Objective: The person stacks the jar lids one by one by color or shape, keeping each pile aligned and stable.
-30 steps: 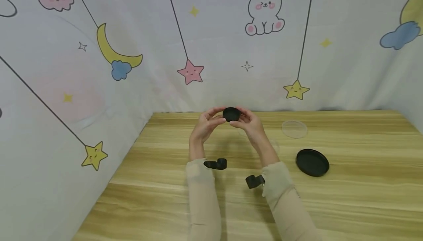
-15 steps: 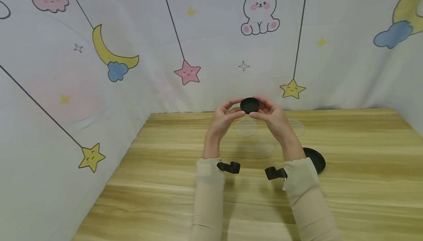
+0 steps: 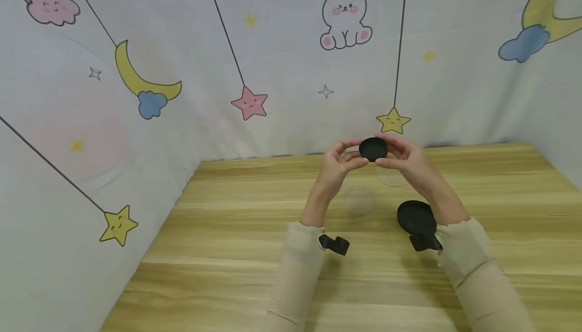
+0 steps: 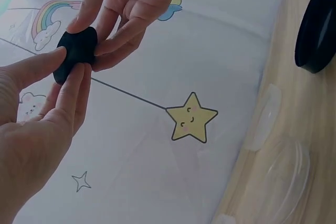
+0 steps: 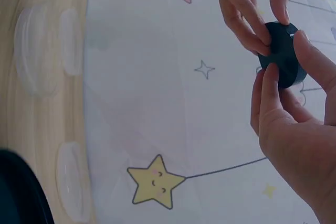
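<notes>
Being pinched by the left hand (image 3: 335, 166) and the right hand (image 3: 414, 162), a small black dish (image 3: 373, 149) is held right of centre in the head view. Lower down, a larger black dish (image 3: 415, 217) and a clear disc (image 3: 359, 201) are seen on the table (image 3: 218, 251).

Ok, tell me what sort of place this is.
Likely an indoor corner set up for recording: a wood-grain table, a cartoon-printed cloth hanging behind it, and small black cameras at both wrists.

Behind the wood-grained counter (image 3: 204, 271) hangs white cloth (image 3: 291, 59). A bunny (image 3: 345, 25) is printed at one o'clock, a moon (image 3: 130, 78) at ten.
</notes>
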Motion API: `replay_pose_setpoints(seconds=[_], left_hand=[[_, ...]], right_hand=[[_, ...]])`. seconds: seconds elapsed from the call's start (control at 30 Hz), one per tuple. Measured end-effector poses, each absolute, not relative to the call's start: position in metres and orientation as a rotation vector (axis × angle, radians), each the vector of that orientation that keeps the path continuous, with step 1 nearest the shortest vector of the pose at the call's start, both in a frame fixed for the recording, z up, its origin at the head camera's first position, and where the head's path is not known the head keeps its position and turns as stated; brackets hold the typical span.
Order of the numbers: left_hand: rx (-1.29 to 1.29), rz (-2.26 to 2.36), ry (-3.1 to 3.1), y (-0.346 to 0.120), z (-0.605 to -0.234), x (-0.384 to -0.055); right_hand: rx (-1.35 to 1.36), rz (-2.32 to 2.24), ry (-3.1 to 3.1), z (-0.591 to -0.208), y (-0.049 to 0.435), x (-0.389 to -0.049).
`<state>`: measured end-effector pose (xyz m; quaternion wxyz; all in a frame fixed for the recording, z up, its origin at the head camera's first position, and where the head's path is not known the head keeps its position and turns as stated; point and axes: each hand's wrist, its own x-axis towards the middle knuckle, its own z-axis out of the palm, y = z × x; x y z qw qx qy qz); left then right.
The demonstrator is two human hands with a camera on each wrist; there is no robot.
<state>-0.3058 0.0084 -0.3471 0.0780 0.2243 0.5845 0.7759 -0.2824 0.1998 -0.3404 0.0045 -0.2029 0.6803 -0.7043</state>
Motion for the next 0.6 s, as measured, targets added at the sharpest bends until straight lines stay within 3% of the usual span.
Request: replay_pose_setpoints(seconds=[0.6], left_hand=[[0.667,1.849,1.931,0.05,-0.383,-0.299]], right_hand=[[-0.626,-1.602,2.437,-0.374,0.271,-0.26]])
